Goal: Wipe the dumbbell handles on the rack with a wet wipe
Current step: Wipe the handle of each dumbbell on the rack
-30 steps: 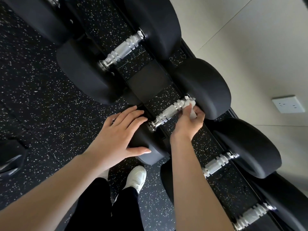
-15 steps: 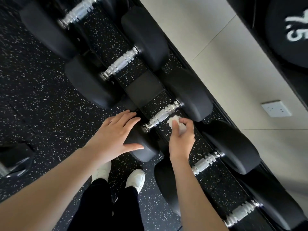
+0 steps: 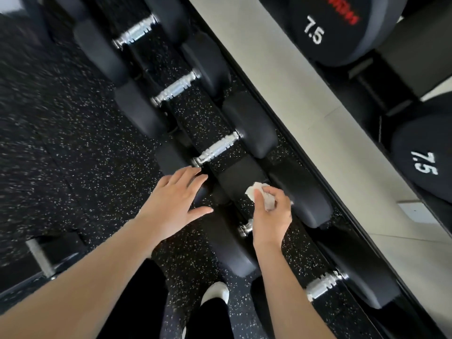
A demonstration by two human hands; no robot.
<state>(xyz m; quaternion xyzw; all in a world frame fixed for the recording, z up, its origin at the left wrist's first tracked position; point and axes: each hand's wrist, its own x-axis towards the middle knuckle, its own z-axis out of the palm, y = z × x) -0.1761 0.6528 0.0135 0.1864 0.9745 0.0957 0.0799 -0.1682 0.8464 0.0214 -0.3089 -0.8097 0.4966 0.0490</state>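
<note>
Black dumbbells with ribbed chrome handles lie in a diagonal row on a low rack (image 3: 234, 179). My right hand (image 3: 270, 216) pinches a crumpled white wet wipe (image 3: 259, 194) just above one dumbbell, whose handle (image 3: 245, 227) shows only at its near end under my wrist. My left hand (image 3: 176, 201) rests with straight fingers on the black head (image 3: 203, 194) between that handle and the one beyond it (image 3: 217, 149). More handles lie farther up the row (image 3: 176, 88) and nearer me (image 3: 322, 285).
An upper rack tier at the top right carries black dumbbell heads marked 7.5 (image 3: 325, 28). A pale wall (image 3: 305, 113) with a white socket (image 3: 415, 211) runs behind the rack. Black speckled rubber floor (image 3: 61, 143) spreads left. My white shoe (image 3: 216, 294) stands below.
My right hand lifted the wipe off the handle it was rubbing and moved one dumbbell down the row. My left hand shifted along with it. The view swung toward the upper rack.
</note>
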